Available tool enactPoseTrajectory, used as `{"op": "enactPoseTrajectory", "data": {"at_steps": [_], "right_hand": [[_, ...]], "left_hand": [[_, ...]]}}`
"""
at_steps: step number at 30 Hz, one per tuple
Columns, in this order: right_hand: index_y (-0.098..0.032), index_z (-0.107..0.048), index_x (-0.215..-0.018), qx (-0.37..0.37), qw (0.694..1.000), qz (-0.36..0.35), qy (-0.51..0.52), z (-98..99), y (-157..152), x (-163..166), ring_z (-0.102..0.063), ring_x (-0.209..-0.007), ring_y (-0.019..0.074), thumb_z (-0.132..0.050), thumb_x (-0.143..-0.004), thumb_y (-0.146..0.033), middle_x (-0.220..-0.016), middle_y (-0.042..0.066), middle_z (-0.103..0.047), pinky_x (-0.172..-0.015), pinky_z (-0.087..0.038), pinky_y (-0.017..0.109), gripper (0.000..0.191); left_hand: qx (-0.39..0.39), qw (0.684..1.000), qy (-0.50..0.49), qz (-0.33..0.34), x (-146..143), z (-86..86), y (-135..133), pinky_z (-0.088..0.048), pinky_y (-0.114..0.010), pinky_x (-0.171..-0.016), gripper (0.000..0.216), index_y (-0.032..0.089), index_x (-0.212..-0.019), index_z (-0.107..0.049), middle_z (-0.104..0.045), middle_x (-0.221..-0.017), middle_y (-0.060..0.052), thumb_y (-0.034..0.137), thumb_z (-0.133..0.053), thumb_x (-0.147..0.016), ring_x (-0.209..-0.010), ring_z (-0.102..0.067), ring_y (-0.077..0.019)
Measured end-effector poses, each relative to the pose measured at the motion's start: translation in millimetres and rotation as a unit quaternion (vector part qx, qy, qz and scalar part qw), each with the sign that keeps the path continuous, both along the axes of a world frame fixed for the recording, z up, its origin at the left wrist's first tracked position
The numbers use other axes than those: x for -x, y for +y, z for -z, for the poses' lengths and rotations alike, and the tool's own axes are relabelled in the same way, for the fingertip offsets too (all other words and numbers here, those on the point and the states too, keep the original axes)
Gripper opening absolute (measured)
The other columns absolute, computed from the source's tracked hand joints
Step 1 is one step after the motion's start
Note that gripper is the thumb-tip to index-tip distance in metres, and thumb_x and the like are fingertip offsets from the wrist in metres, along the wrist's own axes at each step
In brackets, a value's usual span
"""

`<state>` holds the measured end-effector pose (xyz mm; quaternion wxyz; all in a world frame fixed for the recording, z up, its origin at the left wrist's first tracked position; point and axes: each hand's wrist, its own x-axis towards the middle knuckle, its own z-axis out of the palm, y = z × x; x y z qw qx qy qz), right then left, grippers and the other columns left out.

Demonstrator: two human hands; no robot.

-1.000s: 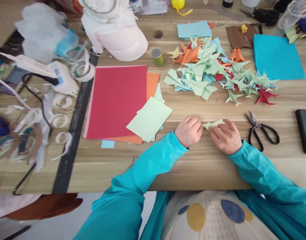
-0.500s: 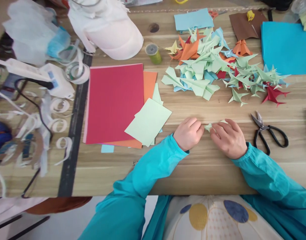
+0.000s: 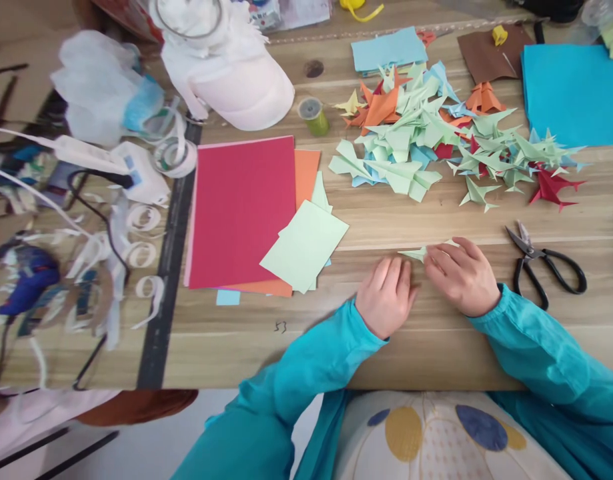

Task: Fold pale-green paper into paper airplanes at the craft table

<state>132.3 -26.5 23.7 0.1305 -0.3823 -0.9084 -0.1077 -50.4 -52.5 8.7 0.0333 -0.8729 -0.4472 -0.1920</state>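
A small folded piece of pale green paper [image 3: 415, 253] lies on the wooden table [image 3: 436, 333] in front of me. My right hand [image 3: 461, 277] presses down on its right end with bent fingertips. My left hand [image 3: 389, 297] lies flat on the table just below and left of the paper, fingers stretched out and empty. Both arms wear teal sleeves.
A heap of folded paper shapes [image 3: 436, 140] in green, orange, blue and red lies beyond my hands. Black scissors [image 3: 546, 263] lie at the right. Red, orange and pale green sheets [image 3: 246, 207] lie at the left. A white cap [image 3: 236, 80], a thread spool [image 3: 313, 115] and tape rolls [image 3: 146, 253] stand further left.
My left hand has let go of the folded paper, drawn back towards me and flattened on the table. My right hand stays on the paper.
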Motion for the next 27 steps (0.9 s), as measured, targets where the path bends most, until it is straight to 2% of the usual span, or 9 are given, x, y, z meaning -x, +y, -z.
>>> {"op": "enactPoseTrajectory", "data": {"at_steps": [3,8,15,21,27], "right_hand": [[-0.015,-0.063,-0.084,0.011,1.000,-0.003,0.004,-0.5,0.8,-0.6,-0.056,-0.088,0.0179,-0.048,-0.083,-0.009,-0.092,0.008,-0.067,-0.089,-0.036,0.039,0.017],[-0.015,-0.064,-0.085,0.015,1.000,-0.004,0.007,-1.1,1.4,-1.6,-0.055,-0.087,0.0180,-0.048,-0.083,-0.009,-0.092,0.007,-0.067,-0.088,-0.037,0.039,0.017],[-0.016,-0.063,-0.087,0.037,0.999,-0.002,0.019,-0.9,0.8,-2.0,-0.053,-0.090,0.0184,-0.047,-0.083,-0.008,-0.093,0.008,-0.066,-0.088,-0.037,0.039,0.018],[-0.015,-0.063,-0.083,0.018,1.000,-0.007,-0.004,-2.2,0.7,0.4,-0.054,-0.088,0.0186,-0.048,-0.082,-0.009,-0.088,0.009,-0.066,-0.087,-0.038,0.038,0.016],[-0.013,-0.063,-0.083,0.011,0.999,-0.024,-0.029,-2.8,-0.3,1.4,-0.053,-0.090,0.0196,-0.048,-0.083,-0.010,-0.095,0.012,-0.064,-0.086,-0.039,0.039,0.016]], "left_hand": [[0.028,0.999,0.034,-0.031,-0.9,-2.8,-5.9,-0.041,-0.043,-0.091,0.050,0.005,-0.117,-0.053,-0.053,-0.122,-0.021,0.040,-0.048,-0.083,-0.112,-0.047,-0.0324],[0.073,0.995,0.059,-0.014,4.9,-3.3,-0.1,-0.034,-0.044,-0.098,0.054,0.007,-0.124,-0.048,-0.045,-0.133,-0.015,0.044,-0.043,-0.084,-0.123,-0.038,-0.0319],[0.095,0.994,0.054,-0.009,4.5,-2.4,0.0,-0.032,-0.047,-0.099,0.053,0.009,-0.125,-0.048,-0.044,-0.135,-0.014,0.043,-0.042,-0.085,-0.124,-0.037,-0.0313],[0.106,0.993,0.046,-0.017,5.3,-2.4,-0.1,-0.030,-0.048,-0.100,0.053,0.010,-0.126,-0.047,-0.044,-0.135,-0.014,0.043,-0.042,-0.085,-0.124,-0.038,-0.0310],[0.110,0.994,0.017,-0.011,7.5,-2.6,4.4,-0.029,-0.048,-0.102,0.054,0.009,-0.125,-0.047,-0.049,-0.130,-0.013,0.044,-0.044,-0.084,-0.120,-0.041,-0.0306]]}}
